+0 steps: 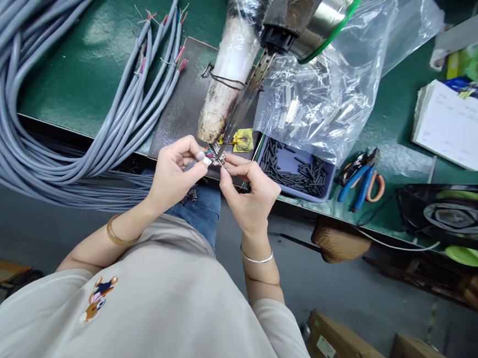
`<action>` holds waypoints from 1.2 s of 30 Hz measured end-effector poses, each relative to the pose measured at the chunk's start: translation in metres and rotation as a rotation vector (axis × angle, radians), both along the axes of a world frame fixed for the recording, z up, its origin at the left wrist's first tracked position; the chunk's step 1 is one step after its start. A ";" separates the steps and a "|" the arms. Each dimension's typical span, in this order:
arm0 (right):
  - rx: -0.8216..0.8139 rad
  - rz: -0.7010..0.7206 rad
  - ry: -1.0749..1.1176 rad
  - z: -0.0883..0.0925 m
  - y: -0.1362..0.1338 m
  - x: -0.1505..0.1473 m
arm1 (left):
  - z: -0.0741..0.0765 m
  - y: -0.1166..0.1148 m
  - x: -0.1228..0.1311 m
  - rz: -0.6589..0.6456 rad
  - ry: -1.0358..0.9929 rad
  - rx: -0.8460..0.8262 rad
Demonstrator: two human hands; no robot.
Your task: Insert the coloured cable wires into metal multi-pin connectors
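Observation:
My left hand point(177, 168) is closed in a pinch on the end of a grey cable, whose fanned coloured wires point(210, 153) reach a small metal connector point(217, 148). Across from it, my right hand point(251, 188) pinches what looks like a thin wire point(222, 164) at the connector's right side, its fingertips close to the metal. From above, a fixed soldering iron point(245, 99) points down with its tip at the connector. Just behind lies a yellow pad point(243, 139). Fingers partly hide the connector and wire ends.
Grey cables point(114, 125) with stripped ends drape over the bench's left side. A soot-stained white tube point(225, 84) and a spool point(332, 23) hang overhead. Right of my hands are a tray of black sleeves point(329, 194), a plastic bag of metal parts point(311, 102) and pliers point(361, 180).

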State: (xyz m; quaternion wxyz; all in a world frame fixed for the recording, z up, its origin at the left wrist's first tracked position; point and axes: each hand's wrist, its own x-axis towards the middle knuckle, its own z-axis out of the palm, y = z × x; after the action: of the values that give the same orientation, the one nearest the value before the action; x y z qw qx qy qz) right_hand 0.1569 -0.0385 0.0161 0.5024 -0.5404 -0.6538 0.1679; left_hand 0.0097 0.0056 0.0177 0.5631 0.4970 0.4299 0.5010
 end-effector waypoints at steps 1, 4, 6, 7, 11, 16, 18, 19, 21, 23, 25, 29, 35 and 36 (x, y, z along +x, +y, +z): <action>0.008 0.001 -0.003 0.000 0.000 0.000 | 0.000 0.000 0.000 0.003 0.000 0.005; 0.020 -0.008 -0.037 0.002 0.002 0.000 | 0.000 0.000 -0.001 0.010 0.013 0.019; 0.030 -0.021 -0.075 0.003 0.003 0.000 | 0.000 0.000 -0.001 0.009 0.030 0.021; 0.037 -0.025 -0.094 0.004 0.003 -0.001 | 0.000 0.000 -0.001 0.007 0.038 0.021; 0.071 -0.032 -0.148 0.005 0.003 -0.001 | 0.000 0.000 -0.001 -0.002 0.050 0.022; 0.029 -0.031 -0.108 0.002 0.001 -0.001 | -0.002 -0.002 -0.001 -0.014 0.049 0.009; 0.021 -0.020 -0.098 0.000 0.000 0.000 | -0.002 -0.003 -0.001 -0.021 0.043 0.013; 0.025 -0.016 -0.098 0.000 0.000 0.000 | -0.003 -0.003 -0.001 -0.021 0.040 0.016; 0.030 -0.015 -0.108 0.000 0.000 0.000 | -0.003 -0.004 -0.001 -0.019 0.037 0.022; 0.024 -0.025 -0.127 0.000 0.001 0.000 | -0.003 -0.003 -0.001 -0.017 0.039 0.019; 0.023 -0.036 -0.144 0.002 0.002 -0.001 | -0.002 -0.003 -0.001 -0.012 0.044 0.011; 0.077 -0.031 -0.154 0.003 0.005 -0.001 | 0.001 -0.002 0.000 -0.004 0.041 0.010; 0.100 -0.007 -0.194 0.003 0.003 0.000 | 0.001 -0.002 -0.001 -0.025 0.049 -0.001; 0.097 0.000 -0.202 0.003 0.002 0.000 | 0.000 -0.002 -0.002 -0.030 0.054 -0.005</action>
State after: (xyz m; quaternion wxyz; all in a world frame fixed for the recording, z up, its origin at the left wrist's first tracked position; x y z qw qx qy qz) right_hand 0.1571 -0.0365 0.0187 0.4595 -0.5296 -0.7085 0.0805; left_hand 0.0081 0.0034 0.0176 0.5601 0.5155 0.4387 0.4776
